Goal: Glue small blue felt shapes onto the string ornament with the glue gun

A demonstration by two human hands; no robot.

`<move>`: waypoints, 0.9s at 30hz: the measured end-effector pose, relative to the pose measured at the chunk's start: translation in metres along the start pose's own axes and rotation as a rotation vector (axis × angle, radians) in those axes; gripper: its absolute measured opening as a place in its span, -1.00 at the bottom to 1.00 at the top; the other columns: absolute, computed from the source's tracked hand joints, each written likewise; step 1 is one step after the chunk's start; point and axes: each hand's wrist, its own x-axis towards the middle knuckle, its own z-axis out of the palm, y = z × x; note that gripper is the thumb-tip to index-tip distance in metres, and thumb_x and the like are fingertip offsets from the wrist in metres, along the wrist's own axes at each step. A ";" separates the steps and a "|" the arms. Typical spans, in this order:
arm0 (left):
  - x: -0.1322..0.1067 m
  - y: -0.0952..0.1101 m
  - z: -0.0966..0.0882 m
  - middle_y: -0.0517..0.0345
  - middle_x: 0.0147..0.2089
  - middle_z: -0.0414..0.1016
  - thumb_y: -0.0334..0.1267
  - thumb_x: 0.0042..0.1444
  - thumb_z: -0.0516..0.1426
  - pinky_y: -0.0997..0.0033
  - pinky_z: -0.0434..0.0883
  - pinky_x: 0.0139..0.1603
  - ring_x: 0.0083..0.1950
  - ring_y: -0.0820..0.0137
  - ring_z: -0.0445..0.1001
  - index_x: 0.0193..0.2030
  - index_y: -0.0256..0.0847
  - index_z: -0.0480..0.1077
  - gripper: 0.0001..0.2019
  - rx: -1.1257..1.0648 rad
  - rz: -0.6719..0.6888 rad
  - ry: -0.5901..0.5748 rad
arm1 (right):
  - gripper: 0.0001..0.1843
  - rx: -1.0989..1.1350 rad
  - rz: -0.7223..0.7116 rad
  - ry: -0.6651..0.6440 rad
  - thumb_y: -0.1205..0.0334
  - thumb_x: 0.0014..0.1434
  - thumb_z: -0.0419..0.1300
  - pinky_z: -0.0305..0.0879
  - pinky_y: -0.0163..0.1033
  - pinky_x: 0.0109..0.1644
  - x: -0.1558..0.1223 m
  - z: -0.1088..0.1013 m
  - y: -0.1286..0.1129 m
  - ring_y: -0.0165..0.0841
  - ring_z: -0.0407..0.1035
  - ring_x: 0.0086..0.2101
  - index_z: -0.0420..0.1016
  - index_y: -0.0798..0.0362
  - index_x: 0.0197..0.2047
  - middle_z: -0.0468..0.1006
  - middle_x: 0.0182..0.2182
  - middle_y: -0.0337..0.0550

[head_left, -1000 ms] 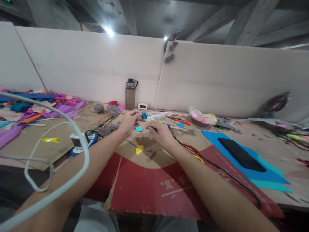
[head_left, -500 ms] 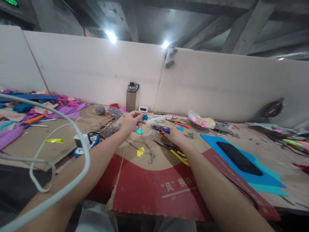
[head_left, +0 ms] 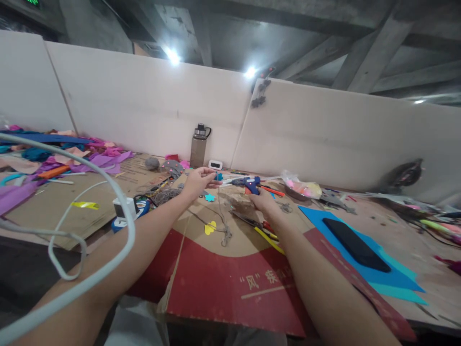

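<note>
Between the fingertips of my left hand (head_left: 202, 182) is a small dark blue flower cutout (head_left: 218, 177), held above the table. A thin grey cord (head_left: 220, 204) hangs down from it toward a tangled end on the cardboard. My right hand (head_left: 264, 199) is closed round the handle of a blue glue gun (head_left: 248, 182), whose nozzle points left toward the cutout. A light blue flower cutout (head_left: 209, 197) and a yellow cutout (head_left: 210, 228) lie below my left hand. Pliers with yellow handles (head_left: 268, 239) rest under my right wrist.
A white cable (head_left: 129, 211) loops across the near left. A grey bottle (head_left: 198, 146) and a small digital clock (head_left: 215, 165) stand at the back. To the right, a black phone (head_left: 355, 244) lies on blue sheets (head_left: 403, 274). Fabric scraps (head_left: 108, 161) are heaped at left.
My right hand has lifted the glue gun off the table and brought its nozzle up near the blue flower cutout. My left hand holds the cutout in nearly the same place.
</note>
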 end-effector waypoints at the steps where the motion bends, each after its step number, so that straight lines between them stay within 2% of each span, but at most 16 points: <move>1: 0.000 -0.001 0.000 0.09 -0.41 0.54 -0.40 0.04 0.19 0.34 0.52 -0.30 -0.41 0.38 0.57 -0.26 -0.34 0.32 -0.86 -0.006 -0.003 -0.002 | -0.68 0.046 0.036 0.009 0.27 -0.06 0.07 0.30 -0.28 -0.52 -0.001 -0.001 -0.006 -0.39 0.34 -0.55 0.38 0.09 -0.18 0.48 -0.43 -0.14; 3: 0.001 -0.002 -0.001 0.06 -0.39 0.55 -0.39 0.02 0.21 0.32 0.52 -0.26 -0.38 0.37 0.57 -0.25 -0.34 0.33 -0.83 -0.024 -0.004 -0.005 | -0.57 0.167 0.042 0.024 0.29 -0.06 0.05 0.36 -0.30 -0.47 -0.005 -0.002 -0.020 -0.41 0.37 -0.49 0.29 0.05 -0.05 0.47 -0.31 -0.14; 5: 0.001 -0.002 -0.001 0.04 -0.36 0.55 -0.38 0.00 0.23 0.32 0.51 -0.22 -0.36 0.38 0.57 -0.26 -0.34 0.34 -0.82 -0.039 -0.001 -0.005 | -0.51 0.398 0.004 -0.004 0.29 -0.08 0.08 0.38 -0.31 -0.44 -0.010 -0.003 -0.034 -0.42 0.39 -0.44 0.24 -0.01 0.00 0.45 -0.23 -0.17; 7: 0.001 -0.001 -0.001 0.04 -0.36 0.55 -0.36 -0.02 0.25 0.36 0.51 -0.25 -0.37 0.39 0.57 -0.29 -0.34 0.36 -0.82 -0.041 0.003 0.007 | -0.50 0.613 -0.077 -0.074 0.27 -0.09 0.14 0.37 -0.31 -0.45 -0.016 -0.003 -0.046 -0.43 0.38 -0.42 0.24 -0.04 -0.01 0.45 -0.21 -0.20; 9: 0.000 0.000 -0.002 0.05 -0.37 0.53 -0.30 -0.04 0.26 0.42 0.49 -0.35 -0.40 0.39 0.56 -0.31 -0.34 0.37 -0.81 -0.025 0.001 0.032 | -0.53 0.669 -0.156 -0.120 0.24 -0.06 0.18 0.32 -0.34 -0.46 -0.023 -0.003 -0.054 -0.44 0.34 -0.44 0.27 -0.04 -0.02 0.46 -0.26 -0.23; 13: 0.001 -0.001 -0.007 0.09 -0.40 0.50 -0.18 -0.08 0.26 0.60 0.29 -0.63 -0.46 0.42 0.52 -0.32 -0.31 0.41 -0.74 0.055 -0.019 0.120 | -0.62 0.503 -0.228 -0.086 0.16 0.04 0.15 0.23 -0.33 -0.49 -0.031 -0.004 -0.058 -0.45 0.23 -0.52 0.33 -0.01 -0.04 0.46 -0.39 -0.26; 16: 0.006 -0.004 -0.011 0.12 -0.45 0.48 -0.17 -0.12 0.27 0.64 0.13 -0.70 -0.51 0.49 0.46 -0.35 -0.32 0.44 -0.74 0.085 -0.011 0.196 | -0.65 0.367 -0.296 -0.052 0.12 0.09 0.12 0.24 -0.28 -0.44 -0.029 -0.002 -0.054 -0.41 0.26 -0.49 0.35 0.02 -0.04 0.50 -0.31 -0.16; 18: 0.008 -0.006 -0.012 0.14 -0.49 0.46 -0.19 -0.14 0.27 0.64 0.12 -0.69 -0.52 0.52 0.43 -0.38 -0.32 0.44 -0.76 0.063 -0.004 0.215 | -0.67 0.320 -0.343 -0.034 0.13 0.11 0.11 0.27 -0.24 -0.36 -0.027 -0.001 -0.051 -0.35 0.32 -0.41 0.35 0.02 -0.05 0.51 -0.25 -0.11; 22: 0.009 -0.006 -0.011 0.15 -0.51 0.46 -0.25 -0.15 0.27 0.60 0.19 -0.65 -0.52 0.50 0.44 -0.39 -0.34 0.44 -0.79 0.036 0.011 0.214 | -0.71 0.242 -0.371 0.002 0.18 0.12 0.09 0.29 -0.14 -0.21 -0.027 0.001 -0.052 -0.26 0.37 -0.29 0.35 0.02 -0.07 0.51 -0.24 -0.09; 27: 0.007 -0.005 -0.007 0.16 -0.52 0.45 -0.29 -0.15 0.27 0.58 0.23 -0.63 -0.53 0.49 0.44 -0.37 -0.35 0.44 -0.81 0.038 0.027 0.200 | -0.65 0.172 -0.393 0.018 0.23 0.12 0.07 0.26 -0.06 -0.10 -0.032 -0.001 -0.058 -0.23 0.36 -0.25 0.32 0.02 0.01 0.50 -0.23 -0.08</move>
